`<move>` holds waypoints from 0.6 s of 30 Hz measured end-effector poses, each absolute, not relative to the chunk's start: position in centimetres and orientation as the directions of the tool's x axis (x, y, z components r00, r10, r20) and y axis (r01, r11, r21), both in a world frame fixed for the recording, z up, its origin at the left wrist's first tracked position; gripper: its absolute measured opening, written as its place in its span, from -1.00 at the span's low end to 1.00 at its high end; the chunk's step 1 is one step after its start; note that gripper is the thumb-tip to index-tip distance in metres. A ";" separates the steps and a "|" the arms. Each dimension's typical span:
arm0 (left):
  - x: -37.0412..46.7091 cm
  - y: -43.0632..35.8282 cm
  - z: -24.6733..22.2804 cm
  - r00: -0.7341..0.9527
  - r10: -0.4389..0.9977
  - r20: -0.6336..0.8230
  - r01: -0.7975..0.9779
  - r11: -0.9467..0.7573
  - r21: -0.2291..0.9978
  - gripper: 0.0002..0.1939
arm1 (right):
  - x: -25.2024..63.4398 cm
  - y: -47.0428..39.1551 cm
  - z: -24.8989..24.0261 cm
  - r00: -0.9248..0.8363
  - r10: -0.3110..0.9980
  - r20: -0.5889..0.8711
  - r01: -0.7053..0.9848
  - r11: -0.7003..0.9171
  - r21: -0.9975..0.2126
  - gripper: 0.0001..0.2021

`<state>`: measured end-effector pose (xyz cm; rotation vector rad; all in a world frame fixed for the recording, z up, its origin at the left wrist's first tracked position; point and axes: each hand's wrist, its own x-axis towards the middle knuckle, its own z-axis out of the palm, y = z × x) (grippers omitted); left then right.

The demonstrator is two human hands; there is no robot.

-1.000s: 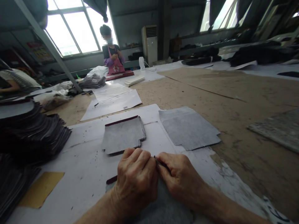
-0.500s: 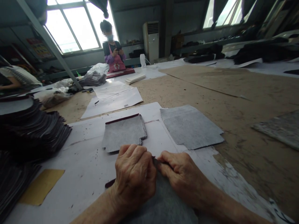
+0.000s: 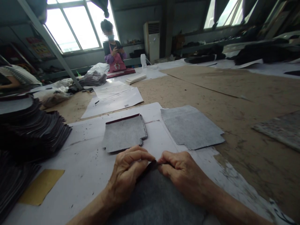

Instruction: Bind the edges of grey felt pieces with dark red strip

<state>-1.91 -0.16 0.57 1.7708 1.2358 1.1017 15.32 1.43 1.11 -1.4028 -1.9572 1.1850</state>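
Observation:
A grey fabric piece (image 3: 157, 197) with a dark folded edge lies at the front of the table, partly under both hands. My left hand (image 3: 128, 172) is closed on its dark edge, thumb and fingers near the top corner. Close beside it, my right hand (image 3: 179, 167) pinches the same piece at that corner. Just beyond my left hand rests a small stack of grey pieces (image 3: 125, 132) with a dark red folded strip along the far edge. Farther right, another grey piece (image 3: 192, 126) with notched corners lies flat.
Tall piles of dark pieces (image 3: 32, 128) stand at the left, near a yellow card (image 3: 42, 187). White paper (image 3: 82, 162) covers part of the brown tabletop (image 3: 211, 87). A thick grey slab (image 3: 281, 128) lies at right. Across the table, a person (image 3: 114, 56) holds a phone.
My left hand has rolled from a fist-like grip to a flatter one, its fingertips now near my right hand at the corner. More of the grey piece shows. My right hand has barely moved.

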 end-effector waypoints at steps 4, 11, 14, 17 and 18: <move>-2.2 -0.4 0.4 0.137 0.935 0.328 0.357 -0.355 0.864 -0.78 | 15.2 1.6 1.1 -0.357 0.926 -0.125 0.548 0.100 -0.830 -0.85; -0.9 -0.5 0.1 0.310 0.643 0.701 0.702 -0.652 0.288 -0.88 | 15.2 1.5 1.0 -0.377 0.923 -0.070 0.550 0.162 -0.820 -0.82; -0.7 -0.3 -0.1 0.314 0.609 0.728 0.717 -0.655 0.239 -0.88 | 15.1 1.4 0.7 -0.397 0.917 -0.032 0.560 0.214 -0.801 -0.80; -0.4 -0.3 -0.2 0.303 0.597 0.743 0.740 -0.638 0.211 -0.89 | 15.1 1.3 0.5 -0.426 0.905 0.007 0.571 0.275 -0.773 -0.79; -0.3 -0.3 -0.2 0.297 0.602 0.741 0.753 -0.625 0.206 -0.90 | 15.1 1.3 0.5 -0.435 0.900 0.014 0.572 0.288 -0.768 -0.79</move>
